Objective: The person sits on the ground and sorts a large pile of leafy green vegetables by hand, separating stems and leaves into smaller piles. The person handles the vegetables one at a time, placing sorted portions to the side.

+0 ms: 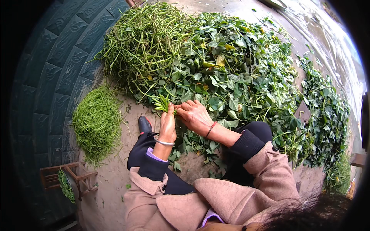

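Note:
A small bunch of green leaf stalks (162,103) is gripped in my left hand (168,125), its ends fanning out above the thumb. Close against it on the right is my right hand (195,117), with fingers curled and pinched together near the left fingertips. What the right fingers hold, if anything, is hidden. Just beyond both hands lies a big heap of leafy green vines (235,73), with a few yellowed leaves in it. To the left of my hands is a separate pile of thin, bright green stalks (96,123).
A tangled heap of bare vine stems (146,42) rises at the far left. More leafy vines (325,115) lie to the right. A small wooden stool (79,175) stands at lower left, beside a basin of greens (66,186). Dark wall panels (58,77) border the left, clear plastic sheeting (327,42) the far right.

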A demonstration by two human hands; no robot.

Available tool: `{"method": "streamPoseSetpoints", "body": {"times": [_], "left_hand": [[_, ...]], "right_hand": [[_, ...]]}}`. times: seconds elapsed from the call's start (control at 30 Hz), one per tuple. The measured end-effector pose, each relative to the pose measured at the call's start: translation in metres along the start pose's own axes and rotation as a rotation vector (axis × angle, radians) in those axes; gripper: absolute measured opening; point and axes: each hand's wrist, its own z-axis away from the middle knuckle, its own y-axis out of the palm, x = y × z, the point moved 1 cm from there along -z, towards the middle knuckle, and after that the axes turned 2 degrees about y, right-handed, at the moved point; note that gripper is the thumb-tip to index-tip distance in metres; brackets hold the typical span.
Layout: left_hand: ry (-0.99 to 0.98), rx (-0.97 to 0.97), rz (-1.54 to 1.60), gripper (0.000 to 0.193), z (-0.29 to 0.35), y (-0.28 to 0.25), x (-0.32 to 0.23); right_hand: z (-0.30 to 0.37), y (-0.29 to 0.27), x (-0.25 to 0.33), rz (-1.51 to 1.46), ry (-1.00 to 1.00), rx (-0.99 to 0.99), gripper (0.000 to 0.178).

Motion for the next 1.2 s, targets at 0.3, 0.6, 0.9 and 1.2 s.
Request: {"method": "streamPoseSetpoints", "body": {"times": [0.3,0.6,0.9,1.2], "left_hand": [[-0.072,0.019,0.03,0.042,-0.001,0.001,0.002],[-0.062,-0.007,0.026,0.042,0.002,0.005,0.0],[0.01,0.023,0.234,0.034,-0.013,-0.013,-0.002],[0.011,0.167,0.154,0.038,-0.004,-0.024,-0.024]], "right_hand": [[-0.005,-0.005,0.003,0.05,-0.01,-0.001,0.016],[-0.005,-0.003,-0.005,-0.66,0.558,-0.093,0.017],[-0.011,-0.023,-0.059,-1.442,0.988,-0.375,0.007],[-0.025,-0.058,-0.057,-1.147,0.547,-0.052,0.016]]}}
